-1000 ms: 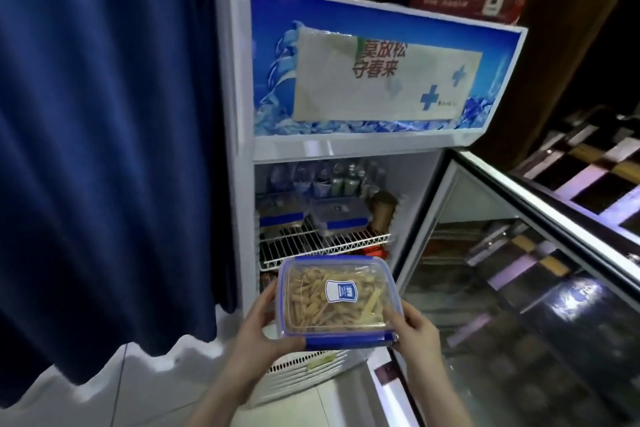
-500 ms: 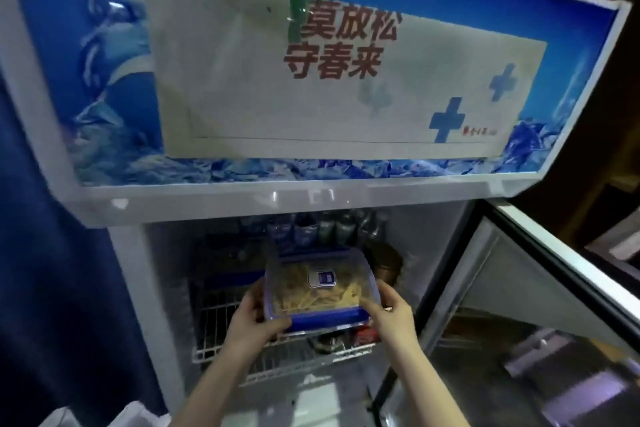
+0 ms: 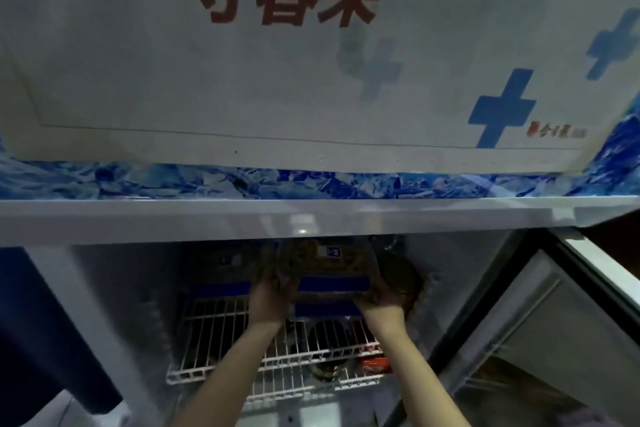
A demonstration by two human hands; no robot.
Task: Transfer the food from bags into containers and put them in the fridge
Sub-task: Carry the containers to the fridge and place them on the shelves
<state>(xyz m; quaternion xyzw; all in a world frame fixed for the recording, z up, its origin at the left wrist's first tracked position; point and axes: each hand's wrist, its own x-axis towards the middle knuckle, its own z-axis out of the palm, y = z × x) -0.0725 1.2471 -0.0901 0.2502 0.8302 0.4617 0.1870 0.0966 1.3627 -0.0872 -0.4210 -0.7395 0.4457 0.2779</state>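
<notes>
fridge (image 3: 104,288): white display cooler seen from close up, inside dim, its top banner filling the upper half of the view
banner (image 3: 311,80): pale sheet with red characters and blue crosses over a blue ice picture
door (image 3: 540,315): glass, swung open on the right
curtain (image 3: 38,340): dark blue, hanging at the left edge
shelf (image 3: 221,340): white wire rack inside the fridge, dark items showing through it from below, something red at its right end
box (image 3: 329,267): clear container with blue clip and a small blue label on the lid, yellowish strips of food inside; held inside the fridge above the shelf, just over another blue-edged box
second box (image 3: 325,309): only its blue front edge shows, sitting on the shelf under the held one
round item (image 3: 401,277): brownish, blurred, just right of the box
left hand (image 3: 268,298): grips the box's left end, fingers curled round it
right hand (image 3: 382,302): grips the box's right front corner, fingers under it
</notes>
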